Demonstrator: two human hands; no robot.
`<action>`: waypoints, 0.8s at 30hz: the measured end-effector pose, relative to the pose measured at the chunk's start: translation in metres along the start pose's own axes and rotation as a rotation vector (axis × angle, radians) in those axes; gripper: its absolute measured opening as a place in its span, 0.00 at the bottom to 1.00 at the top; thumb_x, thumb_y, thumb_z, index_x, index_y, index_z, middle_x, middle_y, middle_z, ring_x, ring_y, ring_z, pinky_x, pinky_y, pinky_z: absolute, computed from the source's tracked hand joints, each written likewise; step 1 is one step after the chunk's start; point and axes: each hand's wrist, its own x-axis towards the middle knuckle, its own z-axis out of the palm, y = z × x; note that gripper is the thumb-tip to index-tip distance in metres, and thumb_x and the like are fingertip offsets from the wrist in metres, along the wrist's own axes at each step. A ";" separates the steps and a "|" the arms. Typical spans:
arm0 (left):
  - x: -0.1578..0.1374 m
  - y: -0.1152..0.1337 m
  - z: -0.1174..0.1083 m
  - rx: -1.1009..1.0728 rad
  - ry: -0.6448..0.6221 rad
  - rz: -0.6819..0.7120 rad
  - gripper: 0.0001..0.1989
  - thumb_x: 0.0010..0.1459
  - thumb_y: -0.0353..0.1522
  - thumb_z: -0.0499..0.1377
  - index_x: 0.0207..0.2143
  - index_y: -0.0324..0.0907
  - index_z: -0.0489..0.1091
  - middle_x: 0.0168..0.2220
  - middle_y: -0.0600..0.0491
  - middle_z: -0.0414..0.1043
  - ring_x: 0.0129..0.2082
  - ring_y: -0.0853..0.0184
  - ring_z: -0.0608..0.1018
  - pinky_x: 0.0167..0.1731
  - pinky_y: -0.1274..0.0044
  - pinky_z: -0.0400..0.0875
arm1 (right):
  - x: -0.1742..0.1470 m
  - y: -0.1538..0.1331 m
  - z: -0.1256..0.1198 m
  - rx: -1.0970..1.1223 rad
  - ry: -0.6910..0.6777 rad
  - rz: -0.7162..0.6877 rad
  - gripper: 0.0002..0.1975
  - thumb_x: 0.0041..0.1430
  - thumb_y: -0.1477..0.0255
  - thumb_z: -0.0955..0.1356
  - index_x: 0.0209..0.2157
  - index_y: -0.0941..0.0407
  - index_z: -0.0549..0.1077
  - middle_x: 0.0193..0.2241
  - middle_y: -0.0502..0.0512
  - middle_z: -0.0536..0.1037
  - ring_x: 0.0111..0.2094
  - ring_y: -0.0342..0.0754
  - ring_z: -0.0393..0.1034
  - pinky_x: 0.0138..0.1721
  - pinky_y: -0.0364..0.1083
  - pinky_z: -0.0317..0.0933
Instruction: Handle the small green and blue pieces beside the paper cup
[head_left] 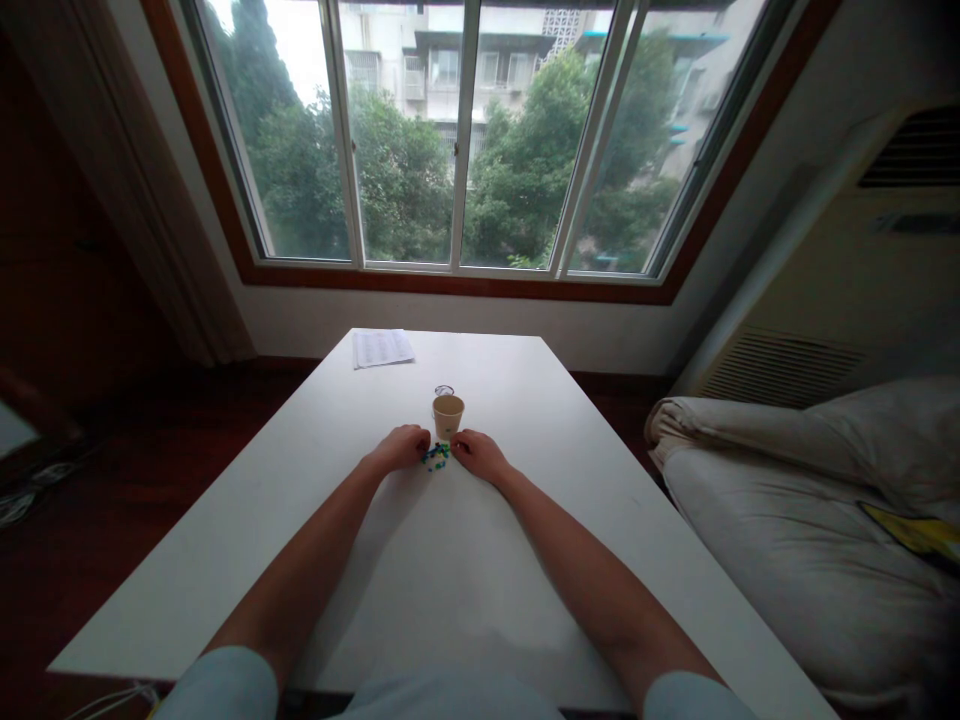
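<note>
A tan paper cup (448, 418) stands upright on the white table. Just in front of it lies a small loose pile of tiny coloured pieces (436, 458), mostly green and blue; they are too small to name by kind. My left hand (405, 447) rests at the left side of the pile, its fingers curled and closed. On the other side, my right hand (478, 455) is close to the cup's base, fingertips pinched together by the pieces. Whatever either hand holds is hidden or too small to make out.
Behind the cup is a thin dark loop (444, 390). Sheets of paper (384, 348) lie at the far left corner of the white table (480, 590). A pale cushioned seat (772, 500) is to the right, and a window (465, 150) is beyond the table.
</note>
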 end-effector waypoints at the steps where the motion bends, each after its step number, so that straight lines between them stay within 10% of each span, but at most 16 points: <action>1: 0.000 0.000 0.000 0.005 -0.003 -0.004 0.08 0.53 0.28 0.57 0.33 0.43 0.77 0.34 0.50 0.75 0.32 0.65 0.74 0.33 0.77 0.64 | 0.000 0.000 0.000 0.001 0.000 0.000 0.07 0.63 0.70 0.65 0.37 0.53 0.77 0.34 0.51 0.75 0.34 0.44 0.66 0.37 0.41 0.54; 24: 0.002 0.007 0.006 -0.055 0.020 0.060 0.10 0.53 0.27 0.58 0.34 0.44 0.78 0.35 0.50 0.77 0.34 0.64 0.76 0.34 0.77 0.65 | -0.001 -0.007 -0.006 -0.013 -0.018 0.016 0.08 0.64 0.69 0.65 0.37 0.54 0.77 0.34 0.52 0.75 0.35 0.44 0.66 0.37 0.41 0.54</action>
